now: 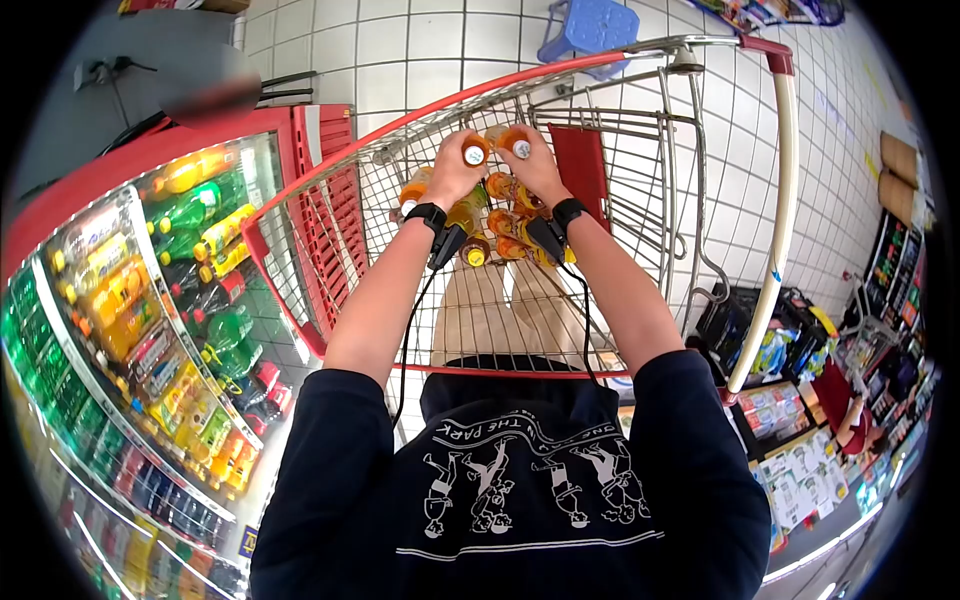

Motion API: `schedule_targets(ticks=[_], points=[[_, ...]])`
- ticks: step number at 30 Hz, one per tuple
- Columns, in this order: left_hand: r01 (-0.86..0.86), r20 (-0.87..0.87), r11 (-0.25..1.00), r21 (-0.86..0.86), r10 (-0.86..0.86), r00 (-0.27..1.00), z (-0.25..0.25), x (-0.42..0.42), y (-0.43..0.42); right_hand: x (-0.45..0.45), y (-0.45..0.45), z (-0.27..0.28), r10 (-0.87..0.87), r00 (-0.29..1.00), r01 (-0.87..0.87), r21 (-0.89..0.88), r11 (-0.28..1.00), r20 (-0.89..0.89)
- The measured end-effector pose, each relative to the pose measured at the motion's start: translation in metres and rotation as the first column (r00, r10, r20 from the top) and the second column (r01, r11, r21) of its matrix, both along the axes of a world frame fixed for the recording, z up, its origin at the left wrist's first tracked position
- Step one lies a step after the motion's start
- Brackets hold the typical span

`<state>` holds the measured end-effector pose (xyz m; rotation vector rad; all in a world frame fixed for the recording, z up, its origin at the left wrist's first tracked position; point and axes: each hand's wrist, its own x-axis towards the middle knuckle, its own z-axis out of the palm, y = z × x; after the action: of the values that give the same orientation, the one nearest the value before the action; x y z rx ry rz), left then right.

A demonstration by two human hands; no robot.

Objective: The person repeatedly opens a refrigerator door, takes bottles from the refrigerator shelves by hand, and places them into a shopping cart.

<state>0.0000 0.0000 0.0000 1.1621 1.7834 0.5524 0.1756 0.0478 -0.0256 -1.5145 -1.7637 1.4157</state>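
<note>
My left hand point(456, 172) is closed around an orange drink bottle point(475, 148), its white cap facing up. Beside it, my right hand point(541, 168) grips a second orange drink bottle point(517, 143), also white-capped. Both hands are inside the wire shopping cart point(400, 135), near its far side. Below them, several drink bottles point(510, 225) with orange contents lie in the cart. One yellow-capped bottle point(476, 251) points toward me. Another orange bottle point(413, 190) lies by my left wrist. Black bands with small devices and cables are on both wrists.
On the left stands a red-framed drinks cooler point(290, 130) full of bottles. A blue stool point(590, 30) is beyond the cart on the tiled floor point(400, 40). Black crates point(735, 320) with packaged goods stand at the right. Farther right, a person in red point(860, 428) is near shelves.
</note>
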Motion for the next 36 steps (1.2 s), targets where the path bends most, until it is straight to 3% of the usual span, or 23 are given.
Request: schedule_targets(ticks=[2, 3, 5, 7, 8, 9, 11, 13, 16, 20, 26, 29, 30, 32, 36], points=[[-0.019, -0.034, 1.0, 0.011, 0.019, 0.999, 0.015, 0.002, 0.006, -0.003, 0.01, 0.012, -0.102, 0.995, 0.103, -0.12, 0.987, 0.011], [-0.013, -0.031, 0.999, 0.041, 0.014, 0.999, 0.049, -0.013, 0.022, -0.02, 0.026, 0.031, -0.186, 0.981, 0.184, -0.053, 0.982, -0.054], [-0.07, 0.241, 0.99, -0.119, 0.097, 0.966, 0.099, -0.022, 0.007, -0.022, 0.017, 0.023, -0.242, 0.967, 0.252, 0.134, 0.958, -0.085], [-0.129, 0.303, 0.99, -0.049, 0.137, 0.943, 0.111, -0.015, -0.021, -0.008, 0.009, 0.078, -0.37, 0.904, 0.335, -0.184, 0.924, -0.215], [-0.152, 0.358, 0.988, -0.01, 0.145, 0.922, 0.129, -0.019, -0.036, -0.003, 0.006, 0.087, -0.299, 0.944, 0.288, -0.098, 0.953, -0.137], [-0.178, 0.413, 0.983, 0.046, 0.144, 0.899, 0.144, -0.02, -0.046, 0.003, 0.004, 0.089, -0.339, 0.864, 0.287, -0.19, 0.939, -0.372], [-0.249, 0.403, 0.953, 0.173, 0.162, 0.901, 0.177, -0.024, -0.069, 0.003, 0.002, 0.116, -0.385, 0.799, 0.312, -0.229, 0.922, -0.462], [-0.303, 0.272, 0.903, 0.306, 0.222, 0.936, 0.216, -0.035, -0.098, -0.016, 0.002, 0.131, -0.383, 0.738, 0.303, -0.234, 0.924, -0.556], [-0.474, 0.309, 0.798, 0.371, 0.376, 0.874, 0.277, -0.023, -0.156, -0.034, -0.022, 0.179, -0.37, 0.693, 0.239, -0.288, 0.927, -0.618], [-0.672, 0.47, 0.605, 0.427, 0.487, 0.736, 0.318, 0.01, -0.246, -0.041, -0.044, 0.218, -0.24, 0.631, 0.063, -0.259, 0.964, -0.738], [-0.762, 0.284, 0.34, 0.551, 0.783, 0.554, 0.355, 0.063, -0.389, -0.08, -0.11, 0.283, 0.067, 0.596, -0.213, -0.077, 0.974, -0.8], [-0.822, 0.288, 0.175, 0.542, 0.88, 0.377, 0.355, 0.091, -0.458, -0.101, -0.155, 0.302, 0.299, 0.496, -0.364, 0.118, 0.924, -0.815], [-0.82, 0.297, 0.152, 0.552, 0.883, 0.364, 0.359, 0.102, -0.481, -0.106, -0.174, 0.312, 0.306, 0.5, -0.414, 0.087, 0.906, -0.81], [-0.856, 0.328, 0.011, 0.517, 0.921, 0.209, 0.357, 0.121, -0.52, -0.117, -0.215, 0.329, 0.368, 0.453, -0.497, 0.113, 0.86, -0.812], [-0.866, 0.393, -0.135, 0.482, 0.916, 0.076, 0.361, 0.16, -0.601, -0.125, -0.302, 0.348, 0.495, 0.364, -0.616, 0.194, 0.763, -0.789]])
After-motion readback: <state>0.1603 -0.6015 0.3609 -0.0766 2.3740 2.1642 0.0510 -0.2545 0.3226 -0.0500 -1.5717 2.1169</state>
